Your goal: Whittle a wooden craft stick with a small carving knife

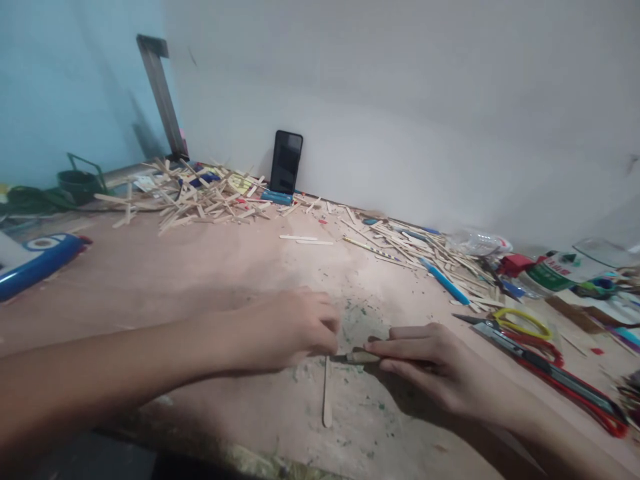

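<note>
A wooden popsicle stick [327,400] lies upright in the picture on the table, its rounded end toward me. My left hand [300,327] is closed over its far part, fingers curled down, so that end is hidden. In my right hand [435,363] is a small craft knife [363,358] with a pale handle, gripped between thumb and fingers. The knife's dark blade points left and meets or nearly meets the stick just below my left fingers; exact contact I cannot tell.
Small green bits speckle the table [240,413]. Scissors [525,323] and a box cutter [545,370] lie at right, near a blue pen [445,281]. Stick piles [210,197] spread along the back, where a phone [287,162] stands. A bottle [555,270] lies far right.
</note>
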Available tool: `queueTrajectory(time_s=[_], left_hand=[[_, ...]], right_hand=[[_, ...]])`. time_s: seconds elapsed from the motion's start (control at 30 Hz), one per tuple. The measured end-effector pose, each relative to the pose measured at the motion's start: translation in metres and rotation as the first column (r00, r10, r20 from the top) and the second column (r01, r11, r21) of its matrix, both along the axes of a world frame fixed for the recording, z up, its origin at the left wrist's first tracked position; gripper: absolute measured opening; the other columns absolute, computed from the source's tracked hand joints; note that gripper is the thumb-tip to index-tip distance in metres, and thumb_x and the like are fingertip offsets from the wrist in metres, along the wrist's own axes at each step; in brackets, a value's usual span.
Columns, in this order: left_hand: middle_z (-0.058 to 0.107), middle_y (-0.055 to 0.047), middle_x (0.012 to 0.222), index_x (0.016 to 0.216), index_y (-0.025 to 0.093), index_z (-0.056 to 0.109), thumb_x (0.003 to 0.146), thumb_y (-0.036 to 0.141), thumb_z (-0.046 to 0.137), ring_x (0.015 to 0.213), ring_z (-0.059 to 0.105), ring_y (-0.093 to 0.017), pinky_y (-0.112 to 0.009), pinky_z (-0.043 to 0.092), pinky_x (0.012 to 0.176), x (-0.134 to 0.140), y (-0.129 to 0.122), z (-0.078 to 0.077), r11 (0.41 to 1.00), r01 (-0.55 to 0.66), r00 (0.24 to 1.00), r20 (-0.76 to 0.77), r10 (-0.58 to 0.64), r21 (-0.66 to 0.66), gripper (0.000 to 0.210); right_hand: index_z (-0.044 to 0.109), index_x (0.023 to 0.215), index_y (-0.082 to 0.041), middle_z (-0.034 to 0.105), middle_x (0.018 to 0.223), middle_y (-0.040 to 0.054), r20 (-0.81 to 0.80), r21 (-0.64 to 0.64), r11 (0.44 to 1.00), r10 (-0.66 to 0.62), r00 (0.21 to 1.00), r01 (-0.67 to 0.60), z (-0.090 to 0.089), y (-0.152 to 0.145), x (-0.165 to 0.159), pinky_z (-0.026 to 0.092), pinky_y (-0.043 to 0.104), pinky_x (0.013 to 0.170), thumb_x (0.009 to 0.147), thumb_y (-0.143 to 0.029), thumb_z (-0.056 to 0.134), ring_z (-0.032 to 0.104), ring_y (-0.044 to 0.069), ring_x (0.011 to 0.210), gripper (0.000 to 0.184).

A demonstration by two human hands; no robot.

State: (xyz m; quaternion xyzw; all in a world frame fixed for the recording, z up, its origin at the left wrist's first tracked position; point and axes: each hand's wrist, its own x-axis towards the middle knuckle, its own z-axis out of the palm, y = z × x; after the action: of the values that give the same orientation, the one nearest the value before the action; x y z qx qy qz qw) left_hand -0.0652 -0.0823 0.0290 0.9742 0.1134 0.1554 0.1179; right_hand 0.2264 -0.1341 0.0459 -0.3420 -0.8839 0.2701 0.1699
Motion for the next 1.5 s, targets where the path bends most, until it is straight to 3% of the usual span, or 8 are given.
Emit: queueTrajectory(time_s=[0.33, 0.53, 0.7, 0.8, 0.9, 1.13, 1.27, 1.5], left_hand=[[0.073, -0.001, 0.089, 0.092, 0.021, 0.073, 0.106, 0.015, 0.060, 0.085, 0.065, -0.019, -0.039, 0.043, 0.084, -0.006, -0.005, 0.011, 0.997, -0.074, 0.997, -0.018, 0.073, -0.023, 0.020], [0.074, 0.001, 0.084, 0.097, 0.023, 0.076, 0.105, 0.021, 0.065, 0.082, 0.068, -0.018, -0.036, 0.043, 0.081, -0.004, -0.007, 0.014, 0.988, -0.124, 0.992, 0.004, 0.125, -0.093, 0.014], [0.078, -0.007, 0.111, 0.115, 0.024, 0.079, 0.105, 0.026, 0.064, 0.103, 0.072, -0.025, -0.040, 0.053, 0.091, -0.006, -0.001, 0.017, 0.975, -0.207, 0.978, -0.021, 0.206, -0.077, 0.018], [0.071, -0.014, 0.149, 0.140, 0.026, 0.073, 0.105, 0.033, 0.064, 0.135, 0.067, -0.035, -0.055, 0.052, 0.115, -0.007, 0.001, 0.017, 0.981, -0.188, 0.979, -0.091, 0.183, -0.053, 0.036], [0.059, -0.018, 0.166, 0.154, 0.027, 0.066, 0.106, 0.038, 0.065, 0.152, 0.057, -0.041, -0.067, 0.044, 0.125, -0.006, 0.000, 0.015, 0.985, -0.164, 0.975, -0.160, 0.154, -0.050, 0.049], [0.058, -0.022, 0.166, 0.151, 0.019, 0.067, 0.098, 0.058, 0.077, 0.154, 0.056, -0.043, -0.070, 0.040, 0.129, 0.001, -0.006, 0.014, 0.978, -0.195, 0.968, -0.173, 0.180, -0.072, 0.066], [0.054, -0.022, 0.169, 0.159, 0.018, 0.060, 0.104, 0.052, 0.071, 0.155, 0.055, -0.043, -0.070, 0.040, 0.129, 0.001, -0.007, 0.015, 0.984, -0.165, 0.970, -0.193, 0.150, -0.065, 0.066], [0.059, -0.020, 0.165, 0.149, 0.017, 0.069, 0.101, 0.058, 0.072, 0.152, 0.058, -0.042, -0.067, 0.043, 0.127, 0.000, -0.011, 0.010, 0.984, -0.175, 0.970, -0.177, 0.165, -0.038, 0.064]], right_hand=[[0.090, 0.108, -0.018, 0.079, 0.070, 0.0085, 0.011, -0.107, 0.978, -0.181, 0.983, 0.182, 0.012, 0.003, 0.010, 0.043, 0.024, 0.045, 0.114, -0.057, 0.052, 0.060, 0.015, 0.051, 0.055], [0.090, 0.105, -0.019, 0.085, 0.087, 0.0093, 0.025, -0.124, 0.974, -0.187, 0.982, 0.189, 0.018, 0.004, 0.010, 0.050, 0.024, 0.054, 0.111, -0.040, 0.057, 0.070, 0.017, 0.065, 0.040], [0.088, 0.121, -0.021, 0.087, 0.092, 0.0073, 0.036, -0.120, 0.981, -0.148, 0.988, 0.152, 0.019, 0.005, 0.007, 0.054, 0.022, 0.065, 0.106, -0.032, 0.067, 0.075, 0.016, 0.072, 0.029], [0.088, 0.121, -0.021, 0.086, 0.094, 0.0079, 0.052, -0.083, 0.987, -0.131, 0.990, 0.135, 0.019, 0.005, 0.005, 0.053, 0.023, 0.067, 0.108, -0.030, 0.063, 0.074, 0.016, 0.074, 0.029], [0.087, 0.116, -0.018, 0.083, 0.092, 0.0095, 0.061, -0.042, 0.992, -0.120, 0.991, 0.123, 0.018, 0.004, 0.006, 0.051, 0.025, 0.069, 0.109, -0.028, 0.060, 0.072, 0.017, 0.075, 0.029], [0.085, 0.122, -0.017, 0.078, 0.089, 0.0088, 0.033, -0.031, 0.999, -0.042, 0.999, 0.043, 0.014, 0.003, 0.009, 0.048, 0.025, 0.067, 0.110, -0.025, 0.057, 0.068, 0.016, 0.074, 0.032], [0.085, 0.121, -0.016, 0.076, 0.090, 0.0087, 0.021, -0.020, 1.000, -0.024, 1.000, 0.024, 0.011, 0.005, 0.008, 0.049, 0.024, 0.068, 0.110, -0.024, 0.057, 0.068, 0.015, 0.075, 0.031], [0.085, 0.122, -0.018, 0.083, 0.098, 0.0098, 0.028, -0.063, 0.996, -0.059, 0.998, 0.061, 0.013, 0.002, 0.004, 0.052, 0.023, 0.069, 0.111, -0.026, 0.056, 0.074, 0.015, 0.079, 0.032]])
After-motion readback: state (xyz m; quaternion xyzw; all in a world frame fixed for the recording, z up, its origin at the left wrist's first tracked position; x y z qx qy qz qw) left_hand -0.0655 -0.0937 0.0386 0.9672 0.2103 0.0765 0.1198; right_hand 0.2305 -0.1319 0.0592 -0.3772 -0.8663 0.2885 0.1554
